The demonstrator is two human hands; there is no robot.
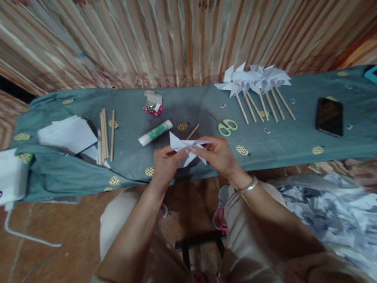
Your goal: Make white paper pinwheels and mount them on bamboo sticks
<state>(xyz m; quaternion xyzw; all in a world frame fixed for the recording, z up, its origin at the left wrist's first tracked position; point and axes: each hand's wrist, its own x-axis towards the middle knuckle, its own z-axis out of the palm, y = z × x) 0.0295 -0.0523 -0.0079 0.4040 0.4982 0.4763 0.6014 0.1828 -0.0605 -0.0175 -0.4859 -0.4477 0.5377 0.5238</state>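
My left hand (165, 161) and my right hand (218, 154) both pinch a folded white paper pinwheel (184, 150) over the near edge of the table. A wooden stick (193, 131) pokes out from behind the paper. Just beyond my hands lie a glue stick (155, 132) and yellow-handled scissors (224, 124). A silver bangle (248, 186) is on my right wrist.
The table wears a grey-green cloth (78, 178). On it: white paper sheets (67, 134), loose wooden sticks (105, 134), a small red box of pins (153, 105), several finished pinwheels (256, 83), a black phone (329, 117). White device (3, 177) at left; paper scraps (346, 219) by my right knee.
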